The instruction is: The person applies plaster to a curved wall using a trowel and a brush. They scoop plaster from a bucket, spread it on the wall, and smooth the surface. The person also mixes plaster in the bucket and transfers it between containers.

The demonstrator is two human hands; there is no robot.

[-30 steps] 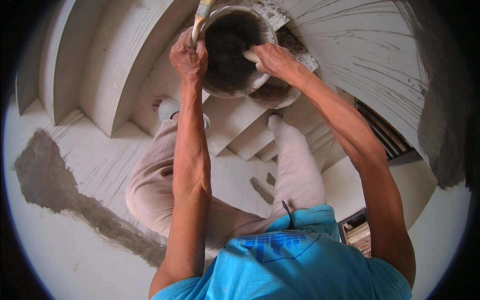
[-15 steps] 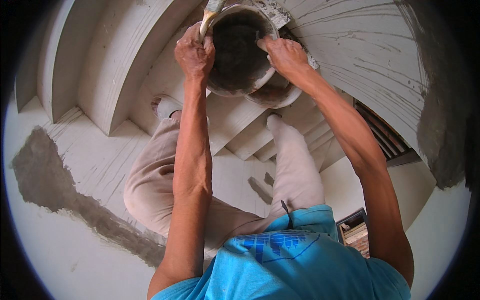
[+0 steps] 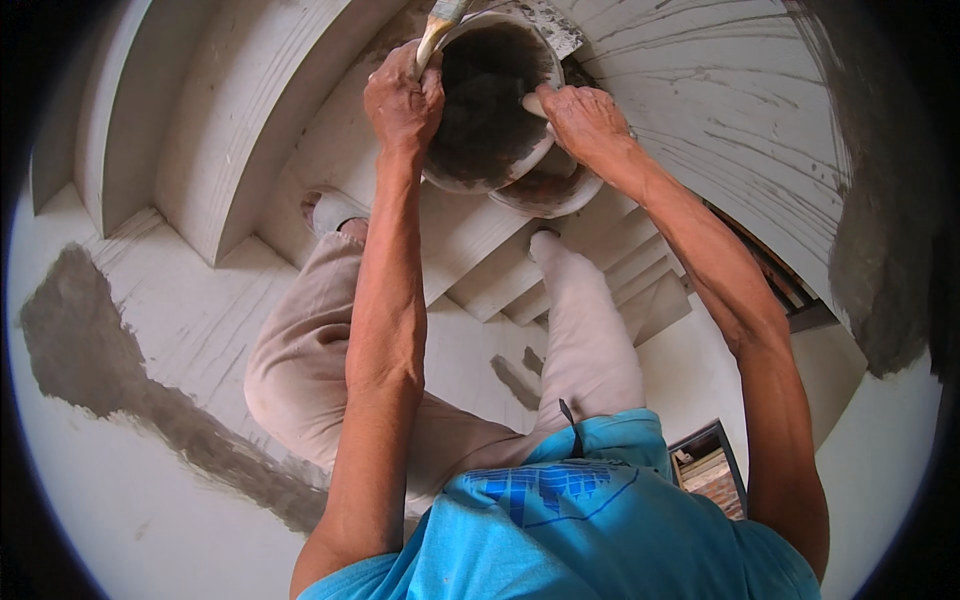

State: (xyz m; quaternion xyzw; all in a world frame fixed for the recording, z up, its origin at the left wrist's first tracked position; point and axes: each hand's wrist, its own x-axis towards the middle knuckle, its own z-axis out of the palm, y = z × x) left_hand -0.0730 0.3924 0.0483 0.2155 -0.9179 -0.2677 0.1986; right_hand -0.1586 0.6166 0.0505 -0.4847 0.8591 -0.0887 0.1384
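Note:
A white round bucket stands in front of me, its inside dark grey. At its left rim my left hand is closed around the wooden handle of a paintbrush, bristle end up and away from me. Whether those fingers also grip the rim is hidden. My right hand is closed over the opposite rim, its thumb reaching inward over the opening. A second bucket shows partly from beneath the first one's near right side.
Curved pale steps rise at the left, and more steps lie below the buckets. My left foot rests on a step. Dark grey smears mark the white wall at left; another patch is at right.
Both hands have shifted slightly to the right in view, and the bucket and paintbrush with them. The right hand sits a little lower along the rim.

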